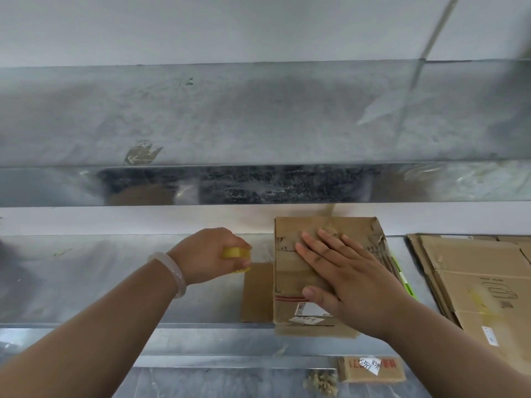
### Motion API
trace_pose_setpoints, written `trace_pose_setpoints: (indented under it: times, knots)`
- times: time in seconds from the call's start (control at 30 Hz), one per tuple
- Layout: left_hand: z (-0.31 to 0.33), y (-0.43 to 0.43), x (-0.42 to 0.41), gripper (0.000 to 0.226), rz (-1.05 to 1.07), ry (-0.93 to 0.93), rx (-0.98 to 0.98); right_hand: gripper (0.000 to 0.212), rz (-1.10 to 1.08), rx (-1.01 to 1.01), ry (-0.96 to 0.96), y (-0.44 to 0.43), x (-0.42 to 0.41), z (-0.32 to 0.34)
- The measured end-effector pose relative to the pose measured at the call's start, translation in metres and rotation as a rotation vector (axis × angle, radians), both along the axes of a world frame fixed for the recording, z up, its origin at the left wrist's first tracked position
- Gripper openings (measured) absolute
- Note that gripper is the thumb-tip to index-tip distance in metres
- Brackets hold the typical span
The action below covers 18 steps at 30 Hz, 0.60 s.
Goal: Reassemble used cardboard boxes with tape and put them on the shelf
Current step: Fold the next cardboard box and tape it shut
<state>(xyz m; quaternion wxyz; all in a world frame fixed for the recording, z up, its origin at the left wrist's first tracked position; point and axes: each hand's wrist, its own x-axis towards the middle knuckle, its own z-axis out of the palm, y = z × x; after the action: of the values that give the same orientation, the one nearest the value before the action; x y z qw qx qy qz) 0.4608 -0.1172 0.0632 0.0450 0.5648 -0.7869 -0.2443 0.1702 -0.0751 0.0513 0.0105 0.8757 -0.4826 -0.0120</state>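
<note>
A worn brown cardboard box stands on the metal shelf, its near edge at the shelf's front rim. My right hand lies flat on its top, fingers spread and straight, pressing the closed flaps. To the left, my left hand grips a yellowish roll of clear tape just above the shelf. A strip of clear tape seems to stretch from the roll toward the box's left side. One brown flap lies flat on the shelf beside the box.
Flattened cardboard boxes are stacked on the shelf at the right. A higher metal shelf spans the view above. On the level below lie a small cardboard piece with a white label and some scraps.
</note>
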Motion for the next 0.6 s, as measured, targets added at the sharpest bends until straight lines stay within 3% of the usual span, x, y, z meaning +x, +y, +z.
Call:
trace_pose_setpoints:
  times: [0.23, 0.3, 0.4, 0.5, 0.6]
  knots:
    - [-0.02, -0.008, -0.006, 0.027, 0.029, 0.131, 0.133, 0.068, -0.001, 0.053, 0.019, 0.001, 0.001, 0.003]
    - [-0.022, -0.008, -0.001, 0.024, 0.038, 0.252, 0.221, 0.068, 0.001, 0.062, 0.016, -0.001, 0.001, 0.003]
    - [-0.022, -0.004, 0.008, 0.039, 0.093, 0.462, 0.309, 0.071, 0.008, 0.105, -0.024, 0.001, 0.005, 0.011]
    - [-0.023, -0.005, 0.008, 0.031, 0.11, 0.494, 0.309, 0.081, -0.048, 0.098, -0.063, 0.002, 0.02, 0.018]
    - [-0.027, -0.008, 0.003, 0.025, 0.129, 0.485, 0.286, 0.077, -0.13, 0.096, 0.001, 0.008, 0.035, 0.019]
